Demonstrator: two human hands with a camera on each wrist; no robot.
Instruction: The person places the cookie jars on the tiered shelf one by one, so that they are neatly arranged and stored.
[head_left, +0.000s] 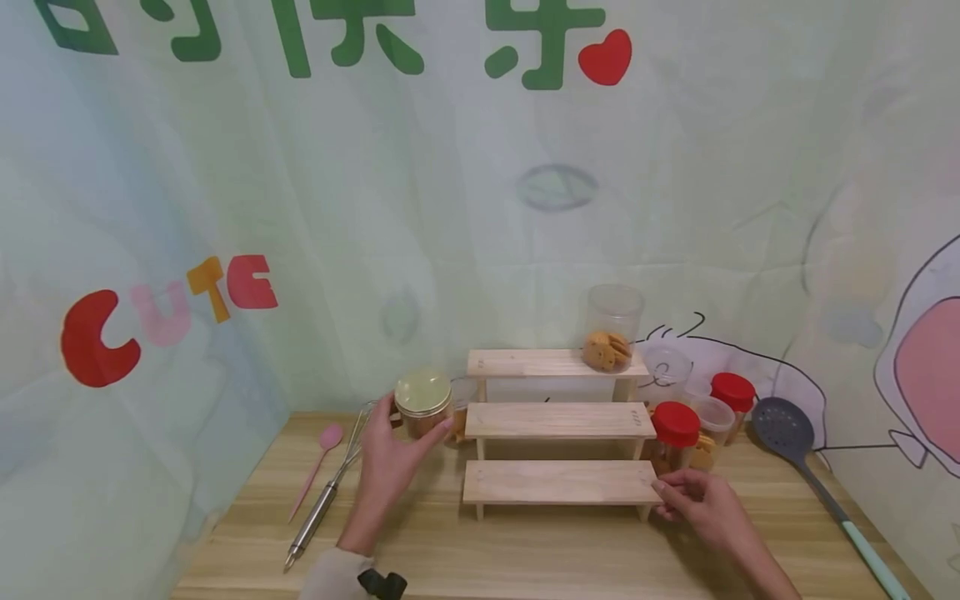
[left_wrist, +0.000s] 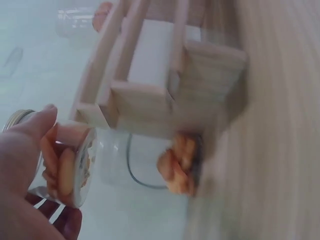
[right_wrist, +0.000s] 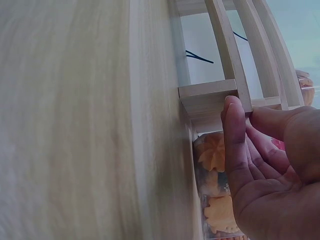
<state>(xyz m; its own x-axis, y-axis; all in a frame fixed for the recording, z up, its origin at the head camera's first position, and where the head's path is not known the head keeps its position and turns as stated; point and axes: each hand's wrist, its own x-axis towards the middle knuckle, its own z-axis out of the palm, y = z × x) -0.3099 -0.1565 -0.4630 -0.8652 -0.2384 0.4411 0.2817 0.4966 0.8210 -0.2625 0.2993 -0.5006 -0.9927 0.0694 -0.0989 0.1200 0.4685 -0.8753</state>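
My left hand (head_left: 390, 468) grips a clear jar (head_left: 424, 408) with a pale gold lid, raised beside the left end of a three-step wooden rack (head_left: 558, 483). Cookies show through the jar's wall in the left wrist view. At the other end, my right hand (head_left: 708, 510) pinches the right edge of the lowest step between thumb and fingers. On the top step stands a clear lidless container (head_left: 615, 312) with cookies at its bottom. Another clear container with cookies (left_wrist: 180, 165) is on the table by the rack's left side, partly hidden in the head view.
Right of the rack are two red-lidded jars, a nearer one (head_left: 677, 425) and a farther one (head_left: 732, 392), beside a clear cookie container (head_left: 712, 417). A grey skimmer (head_left: 783, 427) lies at far right. A whisk (head_left: 322, 508) and pink spoon (head_left: 315, 467) lie left.
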